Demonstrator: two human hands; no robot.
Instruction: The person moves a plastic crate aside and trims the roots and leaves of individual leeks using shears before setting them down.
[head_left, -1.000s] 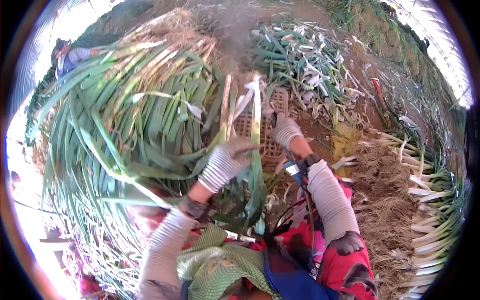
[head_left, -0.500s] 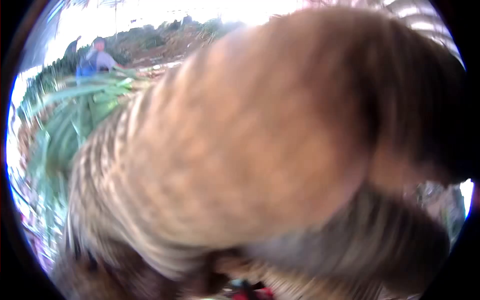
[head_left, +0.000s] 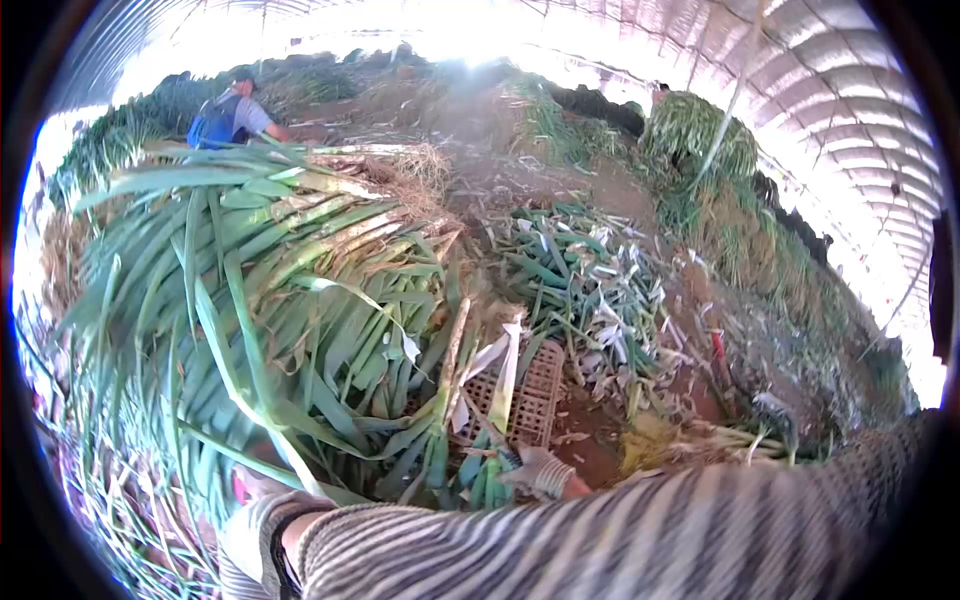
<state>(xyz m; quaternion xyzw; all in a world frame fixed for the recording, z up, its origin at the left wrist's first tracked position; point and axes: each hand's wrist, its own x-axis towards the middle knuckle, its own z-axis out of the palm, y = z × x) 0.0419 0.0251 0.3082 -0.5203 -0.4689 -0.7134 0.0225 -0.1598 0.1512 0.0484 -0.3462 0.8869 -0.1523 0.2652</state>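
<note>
A large heap of green leeks lies at left and centre, leaves spilling toward me and roots at the back. My left hand, with a dark band at the wrist, is at the heap's near edge among the leaves. Its fingers are mostly hidden, and a small red patch shows beside them. My right hand, in a pale glove, is curled low beside some leek leaves. What it holds is too small to make out. Just beyond it stands a brown plastic crate with leaves hanging over it.
Behind the crate is a pile of cut leaves. A person in a blue vest bends over at the back left. Tall stacks of leeks line the right under a ribbed tunnel roof. My striped sleeve crosses the bottom.
A blurred striped arm filled most of the earlier view. It has dropped to the bottom edge, bringing the heap, the crate and both hands into sight.
</note>
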